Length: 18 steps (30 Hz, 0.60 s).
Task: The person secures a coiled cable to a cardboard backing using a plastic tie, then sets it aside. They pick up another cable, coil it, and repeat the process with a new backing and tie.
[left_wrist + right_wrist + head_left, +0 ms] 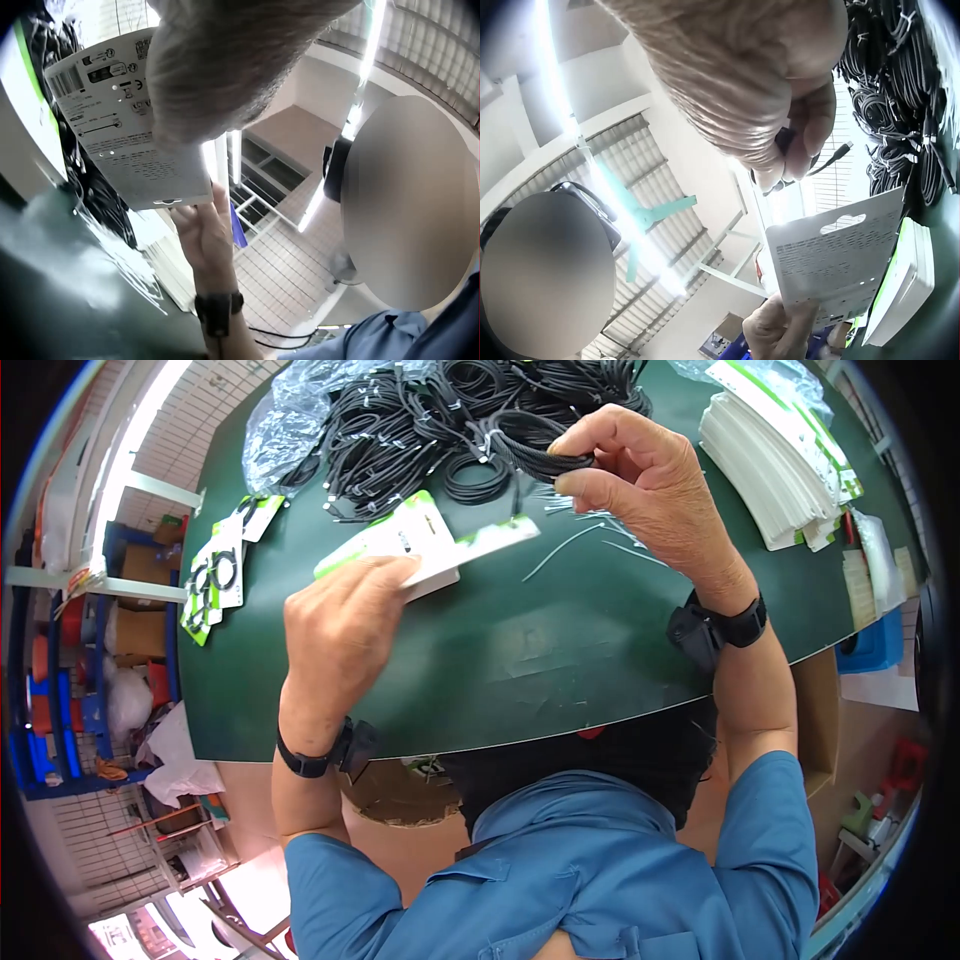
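Note:
My left hand (345, 625) holds a white and green packaging card (485, 546) by one end, tilted above the table. Fine print and a barcode cover that card (112, 124) in the left wrist view, and a slotted hang hole shows at its edge in the right wrist view. Between thumb and fingers, my right hand (655, 490) pinches a coiled black cable (525, 448). One plug end (843, 151) of this cable sticks out past the fingers, over the card. Close behind the left hand lies a stack of similar cards (395, 538).
A heap of coiled black cables (385, 440) covers the back of the green table (500, 670), beside clear plastic bags (285, 425). Loose white cable ties (565, 550) lie mid-table. Carded cables (215, 575) are at left; a long row of cards (765, 470) stands at right.

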Tool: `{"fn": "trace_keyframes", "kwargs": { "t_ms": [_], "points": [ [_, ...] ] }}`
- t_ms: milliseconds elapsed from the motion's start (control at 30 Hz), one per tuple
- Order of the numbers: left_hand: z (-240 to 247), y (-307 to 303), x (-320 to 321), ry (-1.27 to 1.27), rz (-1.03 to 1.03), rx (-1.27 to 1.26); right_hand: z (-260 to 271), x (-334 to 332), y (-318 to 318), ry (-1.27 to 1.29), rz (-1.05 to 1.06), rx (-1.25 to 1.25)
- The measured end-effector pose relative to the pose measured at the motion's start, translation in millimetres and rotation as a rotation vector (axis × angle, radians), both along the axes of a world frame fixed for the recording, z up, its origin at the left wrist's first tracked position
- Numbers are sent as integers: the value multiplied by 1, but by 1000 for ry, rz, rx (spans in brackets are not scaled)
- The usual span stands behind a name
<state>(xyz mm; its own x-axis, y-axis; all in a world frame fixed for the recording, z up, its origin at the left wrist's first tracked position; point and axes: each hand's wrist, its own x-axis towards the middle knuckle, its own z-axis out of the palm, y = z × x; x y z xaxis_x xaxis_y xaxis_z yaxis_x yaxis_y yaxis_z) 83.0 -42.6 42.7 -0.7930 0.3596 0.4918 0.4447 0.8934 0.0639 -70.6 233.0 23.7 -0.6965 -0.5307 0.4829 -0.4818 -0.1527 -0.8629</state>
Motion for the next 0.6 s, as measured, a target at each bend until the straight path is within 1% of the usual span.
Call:
{"fn": "trace_keyframes", "kwargs": {
  "t_ms": [33,133,167,233,300,400,567,600],
  "points": [
    [0,13,-4,10,-4,21,1,0,2,10,-4,21],
    [-1,52,-18,-87,-88,60,5,0,8,93,-24,96],
    [-5,59,-23,-74,-95,80,6,0,9,106,-29,117],
    [-16,68,-38,-133,-88,89,7,0,8,181,-18,162],
    [-23,73,-50,-152,-83,100,4,-4,5,228,-9,193],
    [-31,73,-65,-158,-78,87,-9,-10,0,446,-102,269],
    [-43,64,-77,-228,-30,58,-32,-20,-11,505,-189,260],
    [-45,63,-80,-103,-78,128,-34,-22,-11,495,-202,246]
  ]
}}
